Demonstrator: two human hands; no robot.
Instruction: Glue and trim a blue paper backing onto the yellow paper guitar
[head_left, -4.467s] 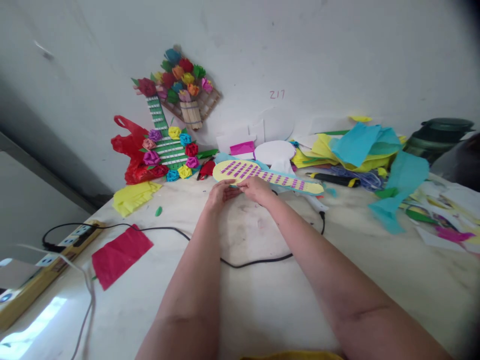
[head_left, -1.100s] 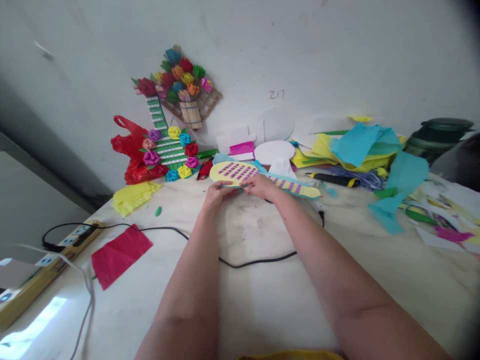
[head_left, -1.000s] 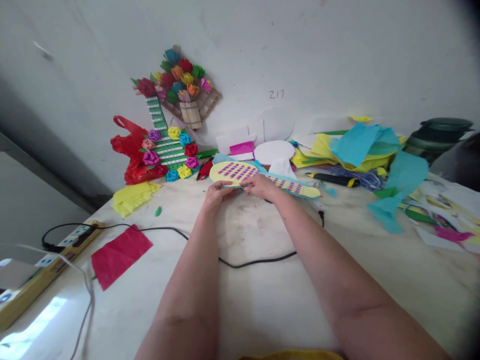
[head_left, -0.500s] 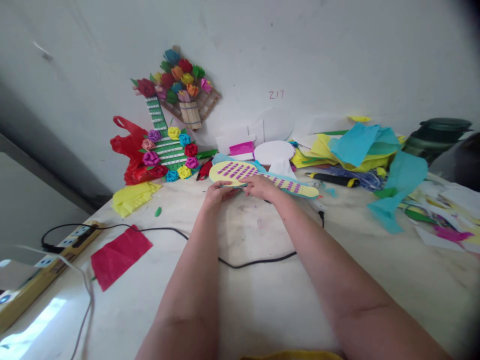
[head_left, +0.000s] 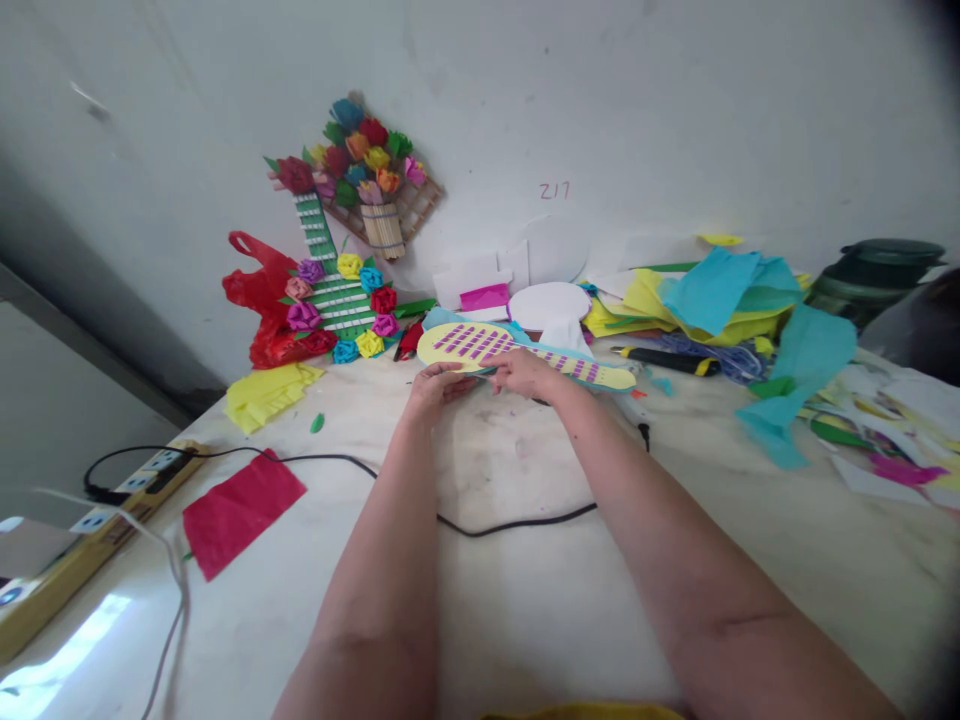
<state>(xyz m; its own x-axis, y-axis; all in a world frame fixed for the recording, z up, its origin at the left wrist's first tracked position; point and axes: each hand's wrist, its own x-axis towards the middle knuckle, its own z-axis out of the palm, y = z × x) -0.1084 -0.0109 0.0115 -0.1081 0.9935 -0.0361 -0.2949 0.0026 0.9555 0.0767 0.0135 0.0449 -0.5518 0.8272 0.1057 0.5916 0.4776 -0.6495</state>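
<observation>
A yellow guitar-shaped paper cutout [head_left: 465,341] with rows of purple strips lies tilted across the back of the table, a light-blue layer showing along its edge. At its rounded left end, my left hand [head_left: 437,385] is closed on the near edge, thumb on top and fingers beneath. My right hand [head_left: 521,374] pinches the near edge close to where the body meets the neck. The fingertips under the cutout are partly hidden. Behind it is a white oval card [head_left: 550,304].
A green paper guitar with paper roses [head_left: 341,300] leans at the wall by a red plastic bag [head_left: 259,285]. A black cord [head_left: 517,523] crosses the table from a power strip [head_left: 112,530]. A yellow-and-black cutter [head_left: 667,360] and blue crepe paper [head_left: 720,290] lie right.
Almost nothing differs. The view shifts very slightly, and both hands keep hold of the cutout in the same place.
</observation>
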